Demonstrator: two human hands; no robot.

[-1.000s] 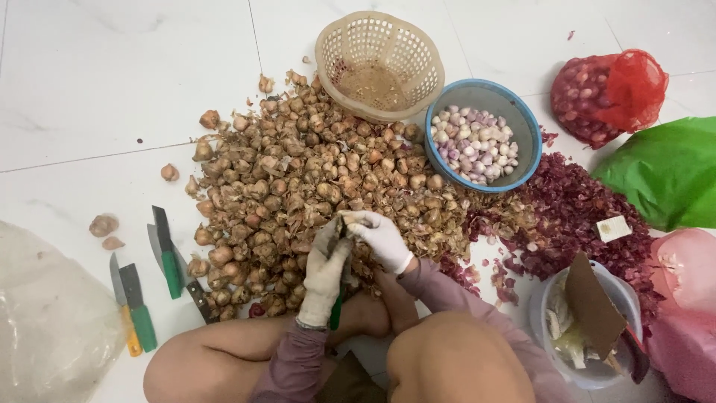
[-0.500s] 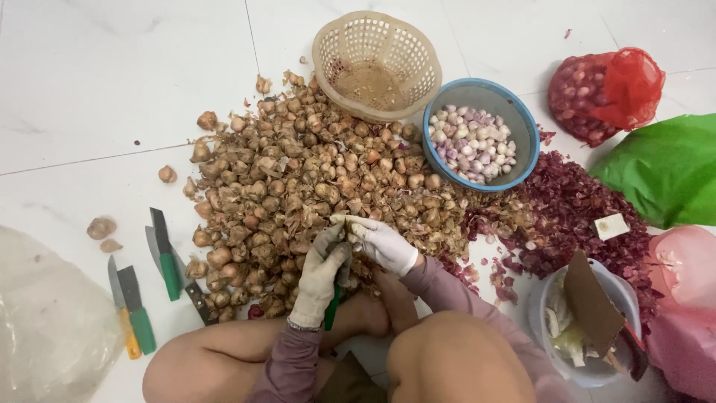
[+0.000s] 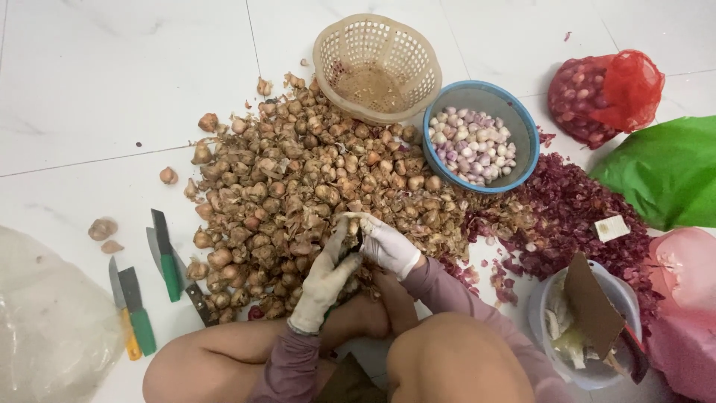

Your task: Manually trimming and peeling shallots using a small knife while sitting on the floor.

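A big heap of brown unpeeled shallots (image 3: pixel 298 186) lies on the white tiled floor. At its near edge my two gloved hands meet. My left hand (image 3: pixel 326 276) wears a dirty white glove and grips a small shallot, a green knife handle showing beneath it. My right hand (image 3: pixel 388 245) in a cleaner white glove pinches the same shallot from the right. The shallot itself is mostly hidden between the fingers. My bent knees fill the bottom of the view.
A blue bowl (image 3: pixel 522 127) of peeled shallots and an empty beige basket (image 3: pixel 377 63) stand behind the heap. Several green-handled knives (image 3: pixel 168 261) lie left. Red skins (image 3: pixel 574 216), a red net bag (image 3: pixel 604 93), a green bag (image 3: pixel 664 172) and a white tub (image 3: pixel 589 328) are at the right.
Both hands stay together at the heap's near edge, fingers shifting slightly on the shallot. Nothing else has moved.
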